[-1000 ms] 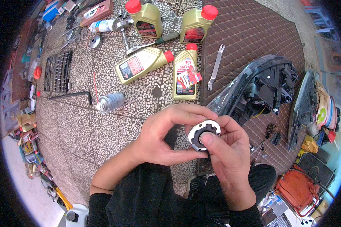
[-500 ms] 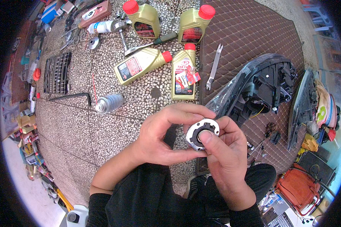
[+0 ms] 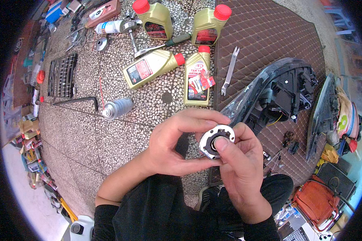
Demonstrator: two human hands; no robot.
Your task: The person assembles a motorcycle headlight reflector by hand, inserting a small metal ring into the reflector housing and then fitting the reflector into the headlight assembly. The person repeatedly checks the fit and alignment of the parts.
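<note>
Both hands are holding a round silver ring part (image 3: 215,141) above the pebbled floor (image 3: 108,136). The left hand (image 3: 177,146) is gripping its rim, fingers curled around it. The right hand (image 3: 239,166) is pinching it, thumb pressing into its dark centre.

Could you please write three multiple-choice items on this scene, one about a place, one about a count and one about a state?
1. Where is the round metal part?
A. On the quilted mat
B. Between both hands
C. Beside the spray can

2. How many red-capped oil bottles are there?
A. Two
B. Four
C. Six

3. How do the two bottles nearer the person rest?
A. Upright
B. Lying flat
C. Stacked

Answers:
1 B: the left hand and right hand hold the part above the lap.
2 B: four bottles show on the pebbled floor.
3 B: their labelled sides face up, while the farther two stand on their bases.
</note>
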